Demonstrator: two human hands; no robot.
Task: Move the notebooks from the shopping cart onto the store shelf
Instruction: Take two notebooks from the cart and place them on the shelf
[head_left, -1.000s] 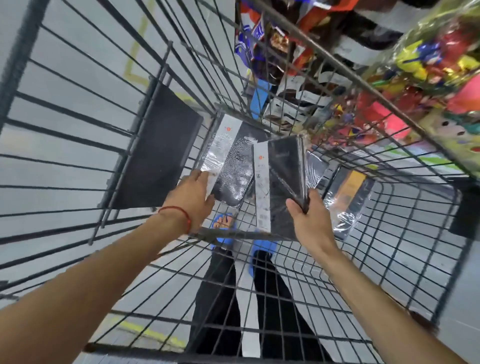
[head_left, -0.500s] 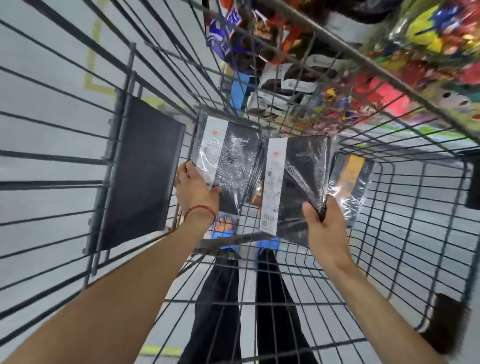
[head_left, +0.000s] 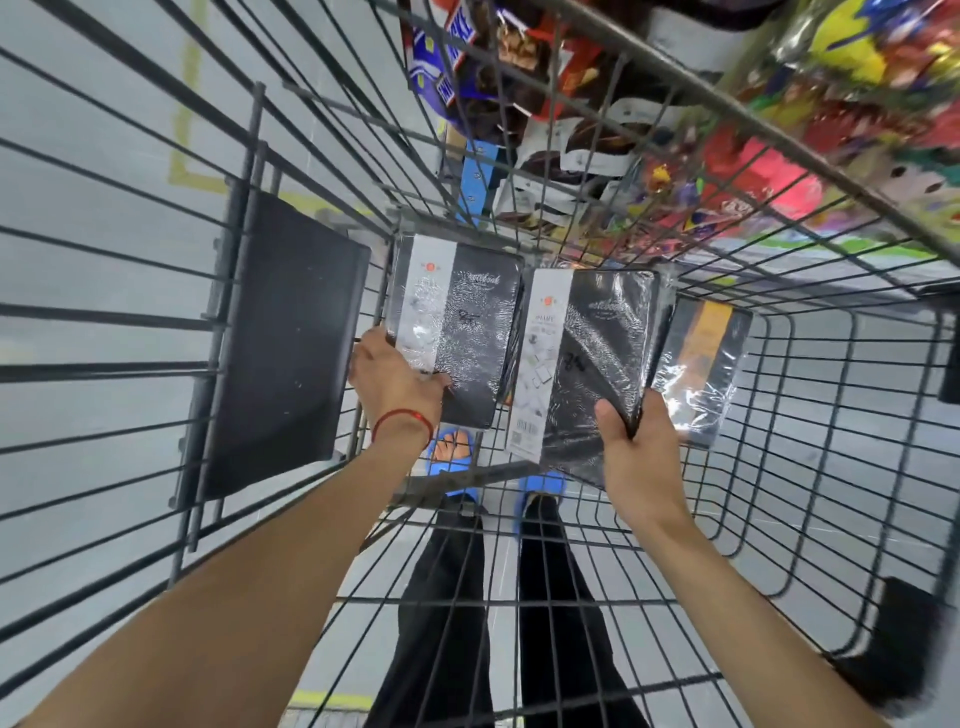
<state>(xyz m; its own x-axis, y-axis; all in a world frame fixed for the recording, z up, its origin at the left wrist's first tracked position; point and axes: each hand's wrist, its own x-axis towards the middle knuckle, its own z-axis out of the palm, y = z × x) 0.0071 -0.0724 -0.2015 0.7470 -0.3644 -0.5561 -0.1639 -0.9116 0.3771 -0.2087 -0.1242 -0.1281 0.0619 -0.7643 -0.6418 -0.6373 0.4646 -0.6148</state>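
Both my hands are inside the wire shopping cart. My left hand grips the lower left corner of a black plastic-wrapped notebook with a white band. My right hand holds a second black wrapped notebook by its lower right edge, thumb on the cover. A third wrapped notebook with an orange band lies on the cart floor to the right, partly behind the one in my right hand.
A black panel is fixed to the cart's left wall. Store shelves with snack packets and bright wrapped goods show beyond the cart's far side. My legs and blue sandals show through the cart floor.
The right-hand notebook has turned from nearly edge-on to cover facing me. My left hand has taken hold of the left notebook's corner. The camera has moved closer.
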